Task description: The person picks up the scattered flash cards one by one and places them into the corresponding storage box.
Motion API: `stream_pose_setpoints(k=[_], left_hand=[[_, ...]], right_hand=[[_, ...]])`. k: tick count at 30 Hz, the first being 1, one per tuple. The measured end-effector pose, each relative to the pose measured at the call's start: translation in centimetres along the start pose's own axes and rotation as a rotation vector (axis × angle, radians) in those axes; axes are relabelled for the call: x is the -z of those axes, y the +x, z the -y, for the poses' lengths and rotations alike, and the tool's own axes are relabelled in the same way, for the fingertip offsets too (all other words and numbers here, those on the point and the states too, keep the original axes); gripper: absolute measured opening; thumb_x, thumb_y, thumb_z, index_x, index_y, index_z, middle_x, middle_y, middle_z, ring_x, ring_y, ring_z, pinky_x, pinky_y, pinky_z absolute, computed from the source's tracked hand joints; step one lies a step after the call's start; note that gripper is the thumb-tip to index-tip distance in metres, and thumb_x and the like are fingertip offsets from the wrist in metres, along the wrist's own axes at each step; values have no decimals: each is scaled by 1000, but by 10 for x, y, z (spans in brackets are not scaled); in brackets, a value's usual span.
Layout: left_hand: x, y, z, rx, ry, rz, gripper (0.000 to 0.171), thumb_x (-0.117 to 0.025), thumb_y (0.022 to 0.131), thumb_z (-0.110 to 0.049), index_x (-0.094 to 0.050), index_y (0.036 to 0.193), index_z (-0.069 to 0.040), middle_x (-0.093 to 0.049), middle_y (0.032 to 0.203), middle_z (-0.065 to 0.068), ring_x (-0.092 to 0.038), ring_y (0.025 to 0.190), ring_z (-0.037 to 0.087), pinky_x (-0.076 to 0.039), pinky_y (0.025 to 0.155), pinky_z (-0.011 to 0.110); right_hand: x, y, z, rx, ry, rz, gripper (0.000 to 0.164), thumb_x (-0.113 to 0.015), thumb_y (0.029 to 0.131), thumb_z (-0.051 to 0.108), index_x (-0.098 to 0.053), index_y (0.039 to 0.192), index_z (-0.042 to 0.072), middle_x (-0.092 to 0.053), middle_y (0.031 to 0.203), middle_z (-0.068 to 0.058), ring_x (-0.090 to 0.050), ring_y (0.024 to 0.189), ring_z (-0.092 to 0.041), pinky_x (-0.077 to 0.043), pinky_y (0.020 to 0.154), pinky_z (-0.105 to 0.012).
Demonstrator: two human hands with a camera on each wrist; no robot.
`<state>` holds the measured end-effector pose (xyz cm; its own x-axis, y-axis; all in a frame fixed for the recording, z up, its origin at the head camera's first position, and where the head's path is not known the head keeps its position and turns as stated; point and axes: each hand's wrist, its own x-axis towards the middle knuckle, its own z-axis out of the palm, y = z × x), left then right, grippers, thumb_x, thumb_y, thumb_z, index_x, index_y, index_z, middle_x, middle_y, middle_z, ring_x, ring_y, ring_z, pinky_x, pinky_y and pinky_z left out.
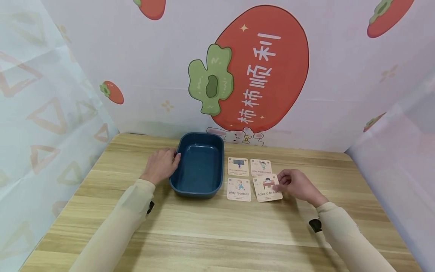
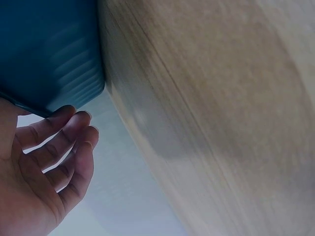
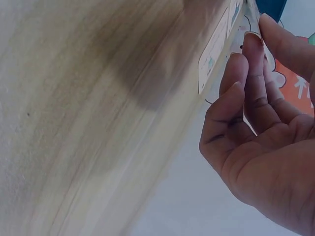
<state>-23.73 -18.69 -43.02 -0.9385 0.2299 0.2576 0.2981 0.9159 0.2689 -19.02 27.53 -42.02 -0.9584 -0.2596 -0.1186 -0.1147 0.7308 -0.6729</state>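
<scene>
My left hand (image 1: 161, 164) holds the left rim of a deep blue plastic bin (image 1: 198, 166); in the left wrist view its index fingertip touches the bin's edge and the other fingers are bent beside it. With thumb and fingers my right hand (image 1: 297, 185) pinches the right side of a "take a break" card (image 1: 266, 192). That card sits tilted, its top edge overlapping the "play badminton" card (image 1: 261, 166). To its left lies the "play football" card (image 1: 239, 194), and above that one a card with a blackboard picture (image 1: 238, 170).
All of this is on a wood-grain table (image 1: 204, 241). A white backdrop (image 1: 153, 68) with persimmon drawings rises along the table's far edge, and pale curtains (image 1: 30, 113) hang at both sides.
</scene>
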Motion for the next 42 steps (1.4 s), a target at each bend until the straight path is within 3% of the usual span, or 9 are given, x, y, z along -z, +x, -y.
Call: stream_pose_setpoints(k=[10,19,31,42], left_hand=[[2,0,0,7,-11,4,32,-52,105,-26,-60,80,-8,-55,70,5,-53,58,23,-43,51,37],[3,1,0,7,-15,6,32,-52,105,-27,-62,83,-6,-56,71,5,-54,59,23,-44,51,37],[0,1,1,-1,-7,5,33,-52,105,-28,-62,82,-8,-57,72,5,-54,59,23,-44,52,38],[0,1,0,5,-14,12,33,-52,105,-27,-59,79,-9,-55,70,5,-53,58,23,-43,51,37]], right_hand=[[8,-2,-3,37,-25,24,18,-82,87,18,-69,80,7,-59,73,0,-49,67,-14,-39,56,-24],[9,-2,3,50,-11,27,19,-79,90,19,-70,77,9,-58,70,-1,-45,64,-13,-36,55,-25],[11,-4,25,41,47,-126,23,-79,91,31,-75,84,9,-63,75,-12,-45,63,-14,-37,54,-27],[11,1,47,41,122,-206,26,-78,91,34,-76,89,9,-69,83,-9,-49,69,-18,-38,57,-29]])
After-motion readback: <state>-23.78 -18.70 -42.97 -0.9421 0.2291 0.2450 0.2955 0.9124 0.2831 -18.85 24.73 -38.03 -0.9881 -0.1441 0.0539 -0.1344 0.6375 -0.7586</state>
